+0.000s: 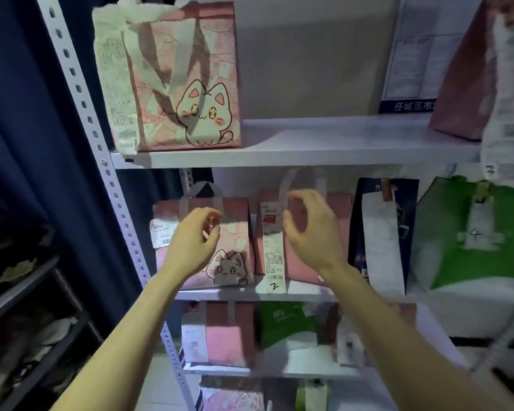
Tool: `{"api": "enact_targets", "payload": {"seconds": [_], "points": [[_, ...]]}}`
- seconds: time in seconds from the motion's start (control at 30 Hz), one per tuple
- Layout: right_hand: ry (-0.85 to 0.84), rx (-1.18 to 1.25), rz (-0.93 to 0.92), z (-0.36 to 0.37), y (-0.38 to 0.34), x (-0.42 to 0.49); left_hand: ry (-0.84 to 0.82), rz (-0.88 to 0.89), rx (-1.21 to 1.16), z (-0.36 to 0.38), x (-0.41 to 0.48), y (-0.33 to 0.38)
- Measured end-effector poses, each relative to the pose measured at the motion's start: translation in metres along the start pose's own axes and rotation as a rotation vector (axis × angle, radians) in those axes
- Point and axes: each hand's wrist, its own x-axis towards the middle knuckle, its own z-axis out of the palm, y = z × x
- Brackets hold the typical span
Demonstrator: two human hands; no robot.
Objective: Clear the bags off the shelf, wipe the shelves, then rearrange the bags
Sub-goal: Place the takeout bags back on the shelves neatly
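A dark blue curtain (27,114) hangs left of a pale wall (309,69) (dimly lit), which bears a printed notice (413,54).

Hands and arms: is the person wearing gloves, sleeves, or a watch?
No. The left hand and right hand are bare, with no gloves, and no rings show. Both forearms are bare to the picture's edge: no sleeves, watch or bracelets in view.

Pink cat bag (190,84) upright, top shelf (339,149); second cat bag (235,262), navy bag (357,226) below; green bag (457,262) perhaps tilted.
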Motion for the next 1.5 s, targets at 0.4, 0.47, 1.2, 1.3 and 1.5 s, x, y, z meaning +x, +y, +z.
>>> {"api": "enact_targets", "payload": {"seconds": [0.4, 0.47, 1.2, 1.3, 1.5], "points": [[-0.523, -0.338, 0.476, -0.037, 0.124, -0.114, -0.560, -0.032, -0.022, 0.138, -0.054, 0.026], [-0.482, -0.346, 0.510, -0.039, 0.135, -0.116, -0.570, -0.072, -0.008, 0.145, -0.052, 0.021], [-0.217, -0.353, 0.574, -0.004, 0.175, -0.099, -0.346, -0.351, -0.109, 0.169, -0.030, -0.022], [-0.234, -0.307, 0.577, -0.010, 0.169, -0.111, -0.290, -0.287, -0.076, 0.164, -0.050, -0.014], [-0.190, -0.159, 0.500, -0.030, 0.139, -0.149, -0.116, -0.284, -0.265, 0.130, -0.098, 0.019]]}}
